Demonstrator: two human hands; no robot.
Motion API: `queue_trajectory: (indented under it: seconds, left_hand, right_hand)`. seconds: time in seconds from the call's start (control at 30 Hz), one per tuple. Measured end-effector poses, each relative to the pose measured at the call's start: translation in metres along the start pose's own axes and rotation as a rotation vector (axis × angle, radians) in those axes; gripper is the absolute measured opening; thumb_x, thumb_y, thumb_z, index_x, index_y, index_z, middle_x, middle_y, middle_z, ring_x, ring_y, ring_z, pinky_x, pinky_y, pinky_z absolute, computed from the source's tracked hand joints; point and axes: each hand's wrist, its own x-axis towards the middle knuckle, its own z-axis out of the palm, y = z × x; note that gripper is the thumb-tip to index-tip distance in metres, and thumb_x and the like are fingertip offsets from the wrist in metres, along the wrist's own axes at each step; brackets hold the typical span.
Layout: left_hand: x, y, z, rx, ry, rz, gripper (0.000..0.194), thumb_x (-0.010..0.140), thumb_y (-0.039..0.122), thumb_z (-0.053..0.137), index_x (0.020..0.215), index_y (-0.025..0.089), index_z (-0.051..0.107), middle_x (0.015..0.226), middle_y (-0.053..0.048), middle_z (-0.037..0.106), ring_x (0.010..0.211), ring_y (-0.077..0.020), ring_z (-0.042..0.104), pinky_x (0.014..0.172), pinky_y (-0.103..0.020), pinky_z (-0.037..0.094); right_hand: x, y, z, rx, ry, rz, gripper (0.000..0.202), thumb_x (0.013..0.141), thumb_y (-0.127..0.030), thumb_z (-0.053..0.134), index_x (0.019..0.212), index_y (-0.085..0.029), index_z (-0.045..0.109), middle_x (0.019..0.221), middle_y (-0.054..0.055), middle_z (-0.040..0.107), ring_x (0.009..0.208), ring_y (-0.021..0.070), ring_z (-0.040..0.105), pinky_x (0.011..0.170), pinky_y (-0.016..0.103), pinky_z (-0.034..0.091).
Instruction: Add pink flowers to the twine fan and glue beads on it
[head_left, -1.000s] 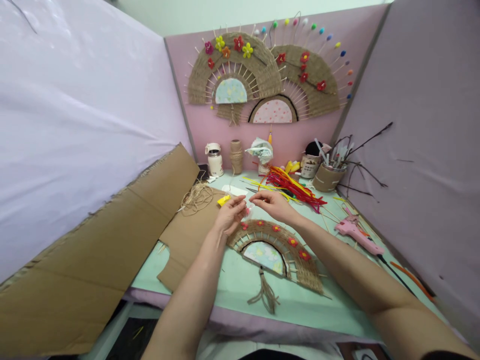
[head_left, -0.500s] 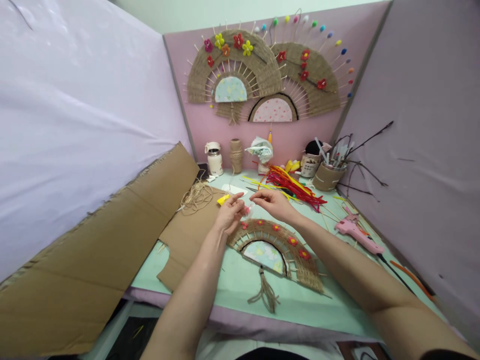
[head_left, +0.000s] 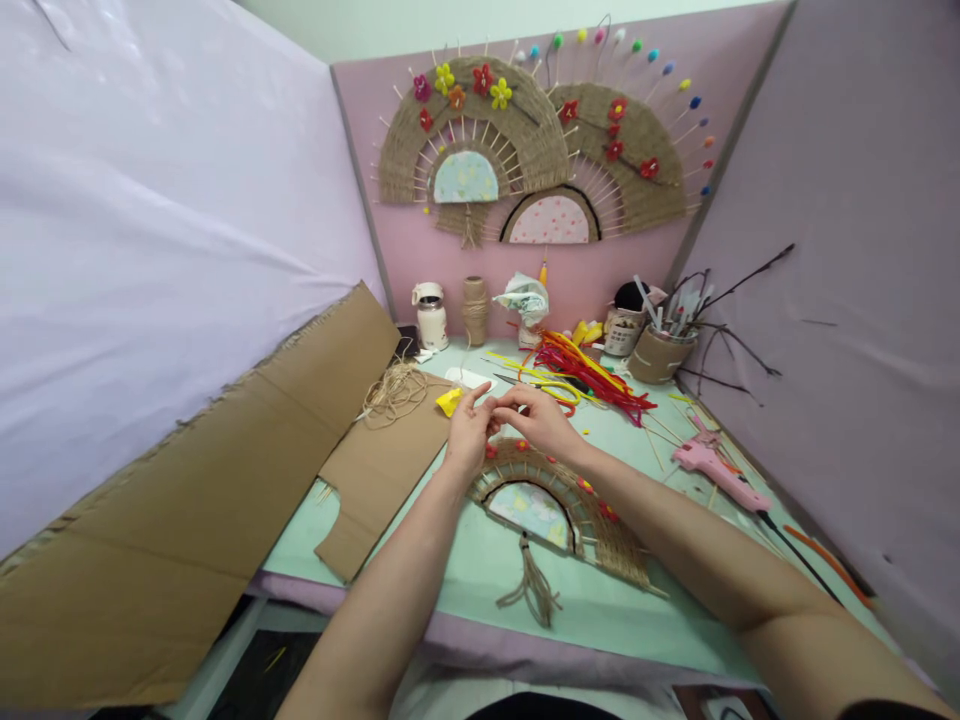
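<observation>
My left hand (head_left: 472, 428) and my right hand (head_left: 534, 420) meet above the top edge of a woven twine fan (head_left: 619, 545). Both have bent, closed fingers, with the left index finger pointing out. Whatever lies between the fingertips is too small and hidden to name. The fan lies flat, with small red flowers along its band, a floral half-circle (head_left: 531, 512) and a twine tassel (head_left: 534, 590). A yellow piece (head_left: 449, 402) is just left of my left hand.
Cardboard (head_left: 375, 490) and loose twine (head_left: 396, 392) lie left. Behind my hands are scissors (head_left: 551, 386) and red and yellow pipe cleaners (head_left: 600, 380). A pink glue gun (head_left: 720, 475) is right, near a pot with twigs (head_left: 660, 355). Finished fans (head_left: 480, 110) hang at the back.
My right hand has come in against my left hand, and their fingertips now meet. The pink-red piece in clear wrap at my left fingers is now hidden. The view has shifted slightly.
</observation>
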Motion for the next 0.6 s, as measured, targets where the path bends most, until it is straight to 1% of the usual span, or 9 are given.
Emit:
queue_trajectory:
  seconds: [0.07,0.1,0.2,0.27,0.37,0.4,0.47,0.53,0.6]
  left_hand:
    - [-0.001,0.002,0.003,-0.077,0.043,-0.051,0.051,0.074,0.048,0.070,0.110,0.015,0.059,0.065,0.002,0.059,0.052,-0.0064,0.050,0.053,-0.019,0.039]
    - [-0.002,0.004,0.004,-0.148,0.055,-0.103,0.050,0.078,0.054,0.063,0.108,0.015,0.058,0.069,-0.001,0.060,0.056,-0.0082,0.054,0.056,-0.020,0.041]
    - [-0.006,0.015,0.008,-0.405,0.014,-0.301,0.063,0.084,0.070,0.035,0.111,0.016,0.054,0.088,-0.010,0.064,0.073,-0.0165,0.063,0.065,-0.028,0.050]
    - [-0.008,0.023,0.007,-0.539,-0.024,-0.372,0.072,0.082,0.074,0.025,0.117,0.016,0.050,0.103,-0.015,0.063,0.085,-0.0228,0.064,0.071,-0.036,0.053]
    - [-0.008,0.029,0.002,-0.647,0.030,-0.348,0.076,0.082,0.075,0.024,0.123,0.016,0.048,0.118,-0.019,0.058,0.104,-0.0281,0.061,0.080,-0.042,0.053]
    - [-0.007,0.029,0.000,-0.665,0.058,-0.328,0.075,0.082,0.074,0.025,0.124,0.016,0.048,0.121,-0.019,0.057,0.108,-0.0288,0.059,0.082,-0.042,0.052]
    - [-0.007,0.027,-0.003,-0.677,0.097,-0.302,0.073,0.082,0.074,0.028,0.122,0.018,0.049,0.123,-0.018,0.057,0.112,-0.0299,0.057,0.086,-0.045,0.051]
    - [-0.006,0.023,-0.004,-0.675,0.079,-0.300,0.074,0.079,0.077,0.030,0.119,0.018,0.052,0.123,-0.018,0.057,0.112,-0.0320,0.057,0.088,-0.050,0.049]
    - [-0.007,0.021,-0.004,-0.677,0.027,-0.318,0.078,0.076,0.080,0.031,0.117,0.018,0.055,0.124,-0.019,0.057,0.111,-0.0339,0.058,0.090,-0.054,0.047]
  right_hand:
    - [-0.001,-0.001,0.003,0.005,0.049,-0.009,0.011,0.083,-0.023,0.062,0.077,-0.019,0.070,0.076,0.002,0.063,0.077,0.0156,0.057,0.069,0.028,0.044]
    - [-0.003,-0.001,0.005,0.004,0.068,-0.021,0.011,0.084,-0.023,0.062,0.078,-0.019,0.070,0.076,0.003,0.064,0.077,0.0158,0.057,0.069,0.028,0.045]
    - [-0.008,-0.004,0.013,-0.062,0.069,-0.132,0.014,0.087,-0.023,0.057,0.084,-0.019,0.070,0.083,0.005,0.065,0.080,0.0170,0.057,0.075,0.032,0.046]
    - [-0.013,-0.008,0.019,-0.193,0.012,-0.248,0.019,0.090,-0.024,0.053,0.088,-0.020,0.071,0.089,0.007,0.065,0.086,0.0191,0.056,0.080,0.035,0.047]
    - [-0.017,-0.015,0.023,-0.445,-0.145,-0.344,0.026,0.093,-0.028,0.046,0.102,-0.020,0.070,0.104,0.011,0.065,0.097,0.0232,0.052,0.086,0.040,0.045]
    - [-0.018,-0.017,0.023,-0.512,-0.197,-0.342,0.029,0.094,-0.030,0.046,0.110,-0.019,0.068,0.112,0.012,0.063,0.103,0.0246,0.050,0.090,0.042,0.044]
    - [-0.020,-0.021,0.023,-0.606,-0.272,-0.304,0.040,0.093,-0.037,0.047,0.126,-0.018,0.059,0.131,0.013,0.055,0.117,0.0281,0.044,0.098,0.046,0.039]
    - [-0.021,-0.023,0.023,-0.650,-0.310,-0.260,0.055,0.091,-0.046,0.049,0.138,-0.018,0.048,0.144,0.014,0.043,0.128,0.0309,0.035,0.104,0.048,0.033]
    - [-0.022,-0.025,0.021,-0.664,-0.339,-0.264,0.063,0.089,-0.053,0.048,0.142,-0.019,0.043,0.150,0.012,0.037,0.133,0.0315,0.029,0.106,0.049,0.030]
